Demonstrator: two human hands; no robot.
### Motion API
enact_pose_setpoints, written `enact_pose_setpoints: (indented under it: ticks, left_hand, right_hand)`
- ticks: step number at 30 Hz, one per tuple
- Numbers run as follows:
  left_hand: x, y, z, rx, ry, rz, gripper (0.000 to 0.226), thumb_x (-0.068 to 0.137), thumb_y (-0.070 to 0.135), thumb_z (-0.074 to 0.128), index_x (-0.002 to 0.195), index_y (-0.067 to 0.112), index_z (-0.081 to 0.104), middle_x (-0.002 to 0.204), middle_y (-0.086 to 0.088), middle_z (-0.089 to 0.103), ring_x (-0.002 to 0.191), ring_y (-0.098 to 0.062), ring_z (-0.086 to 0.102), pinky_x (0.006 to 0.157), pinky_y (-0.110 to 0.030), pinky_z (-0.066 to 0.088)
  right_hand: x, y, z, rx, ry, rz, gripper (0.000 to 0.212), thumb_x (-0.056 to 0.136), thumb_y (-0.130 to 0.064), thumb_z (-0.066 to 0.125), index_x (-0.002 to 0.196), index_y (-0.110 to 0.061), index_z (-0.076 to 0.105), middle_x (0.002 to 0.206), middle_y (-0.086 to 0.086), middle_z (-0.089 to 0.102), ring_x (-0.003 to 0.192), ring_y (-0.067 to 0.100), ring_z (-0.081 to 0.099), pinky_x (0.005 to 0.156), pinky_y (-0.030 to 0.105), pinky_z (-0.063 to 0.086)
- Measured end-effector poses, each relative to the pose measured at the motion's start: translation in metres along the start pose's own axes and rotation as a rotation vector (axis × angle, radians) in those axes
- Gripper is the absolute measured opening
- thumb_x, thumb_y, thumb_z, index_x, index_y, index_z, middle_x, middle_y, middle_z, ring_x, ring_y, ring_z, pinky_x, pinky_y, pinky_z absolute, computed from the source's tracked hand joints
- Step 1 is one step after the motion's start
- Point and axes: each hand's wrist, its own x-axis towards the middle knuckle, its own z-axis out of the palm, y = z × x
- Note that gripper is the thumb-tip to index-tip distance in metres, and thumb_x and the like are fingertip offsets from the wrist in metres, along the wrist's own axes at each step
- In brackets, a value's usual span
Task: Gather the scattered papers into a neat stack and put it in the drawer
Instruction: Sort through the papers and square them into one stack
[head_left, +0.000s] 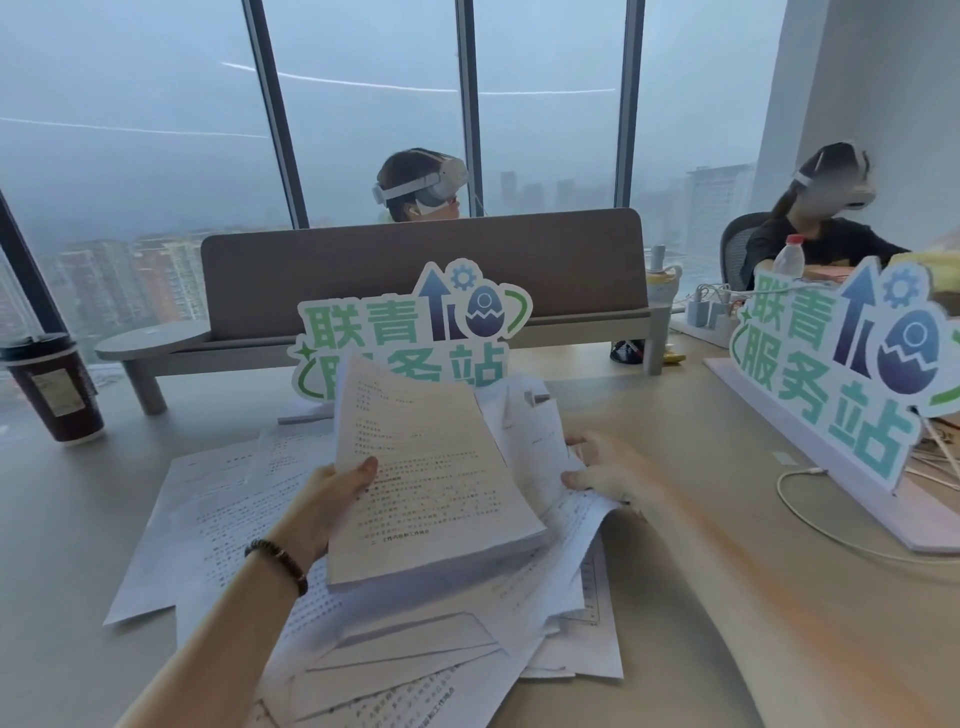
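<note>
A thick stack of printed papers (426, 478) is lifted above the desk, tilted toward me. My left hand (332, 499) grips its left edge, thumb on top. My right hand (608, 470) is to the right of the stack, its fingers pinching the edge of a loose sheet (535, 441). Several more loose sheets (218, 514) lie scattered and overlapping on the desk beneath and around the stack. No drawer is in view.
A dark paper cup (54, 387) stands at the far left. A green-lettered sign (410, 332) stands behind the papers; a second sign (841, 364) and a white cable (810, 514) are on the right. A grey desk divider (421, 270) and two seated people are behind.
</note>
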Motion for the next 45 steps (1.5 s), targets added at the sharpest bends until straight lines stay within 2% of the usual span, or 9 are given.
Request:
enact_pose_setpoints:
  ticks: [4,9,12,18,24,30,35,38,45]
  left_hand:
    - [0.003,-0.002,-0.010,-0.039,0.009,-0.036,0.024,0.097,0.019,0.062,0.112,0.000,0.065,0.104,-0.019,0.073,0.090,-0.036,0.071,0.076,-0.044,0.058]
    - [0.004,-0.006,-0.007,-0.072,0.001,-0.117,0.021,0.097,0.015,0.061,0.110,-0.002,0.064,0.100,-0.020,0.070,0.081,-0.034,0.068,0.065,-0.041,0.056]
    - [0.006,-0.008,-0.006,-0.089,-0.006,-0.139,0.024,0.097,0.016,0.062,0.114,-0.002,0.064,0.109,-0.023,0.070,0.087,-0.036,0.069,0.069,-0.043,0.057]
    - [0.006,-0.010,-0.006,-0.065,-0.043,-0.131,0.028,0.097,0.016,0.062,0.118,-0.002,0.064,0.113,-0.024,0.070,0.093,-0.038,0.070,0.070,-0.044,0.058]
    - [0.005,-0.009,-0.005,-0.048,-0.098,-0.133,0.029,0.095,0.019,0.064,0.117,0.000,0.065,0.106,-0.021,0.074,0.094,-0.039,0.072,0.075,-0.048,0.060]
    - [-0.001,-0.008,-0.003,-0.028,-0.134,-0.146,0.030,0.095,0.019,0.064,0.119,-0.001,0.065,0.109,-0.023,0.073,0.100,-0.041,0.071,0.085,-0.054,0.057]
    - [-0.003,-0.009,-0.001,-0.020,-0.109,-0.143,0.031,0.094,0.016,0.066,0.118,-0.004,0.065,0.105,-0.023,0.074,0.094,-0.039,0.072,0.079,-0.049,0.059]
    - [-0.002,-0.010,0.001,-0.007,-0.101,-0.134,0.031,0.094,0.016,0.066,0.117,-0.004,0.066,0.106,-0.023,0.074,0.093,-0.039,0.072,0.076,-0.048,0.059]
    - [-0.005,-0.008,0.003,0.062,-0.093,-0.116,0.028,0.094,0.019,0.067,0.114,-0.002,0.067,0.105,-0.021,0.074,0.092,-0.038,0.072,0.079,-0.049,0.059]
  right_hand:
    - [0.005,0.005,0.002,0.156,0.092,0.109,0.059,0.092,-0.015,0.070,0.143,-0.012,0.042,0.116,0.009,0.062,0.079,0.017,0.066,0.051,0.022,0.048]
    - [0.008,0.011,0.011,0.136,0.038,0.114,0.030,0.093,-0.028,0.069,0.110,-0.004,0.066,0.088,0.006,0.071,0.071,0.017,0.067,0.053,0.023,0.046]
    - [0.009,0.010,0.012,0.162,0.011,0.092,0.019,0.093,-0.019,0.068,0.104,-0.003,0.066,0.090,0.009,0.070,0.071,0.018,0.065,0.055,0.024,0.046]
    - [0.007,0.009,-0.009,0.487,-0.122,0.141,0.043,0.075,-0.017,0.086,0.110,0.002,0.069,0.098,0.015,0.077,0.083,0.026,0.075,0.064,0.032,0.060]
    - [0.007,0.012,-0.006,0.077,-0.209,0.139,0.044,0.074,-0.039,0.086,0.105,-0.011,0.073,0.101,0.006,0.076,0.095,0.024,0.071,0.089,0.037,0.056]
    - [0.004,-0.008,-0.019,0.425,-0.235,0.152,0.025,0.087,-0.010,0.074,0.106,0.003,0.065,0.086,0.016,0.075,0.072,0.026,0.074,0.061,0.034,0.059]
    - [0.007,-0.043,-0.042,0.437,-0.105,0.081,0.039,0.081,-0.016,0.080,0.112,0.006,0.068,0.099,0.023,0.075,0.085,0.034,0.070,0.085,0.041,0.056]
    - [0.002,-0.076,-0.055,0.392,-0.109,-0.003,0.029,0.083,-0.017,0.078,0.107,-0.002,0.072,0.100,0.021,0.075,0.085,0.033,0.070,0.086,0.043,0.056]
    - [-0.012,-0.142,-0.069,0.331,-0.179,-0.130,0.022,0.090,-0.014,0.071,0.110,-0.005,0.065,0.085,0.012,0.071,0.065,0.021,0.068,0.063,0.032,0.055]
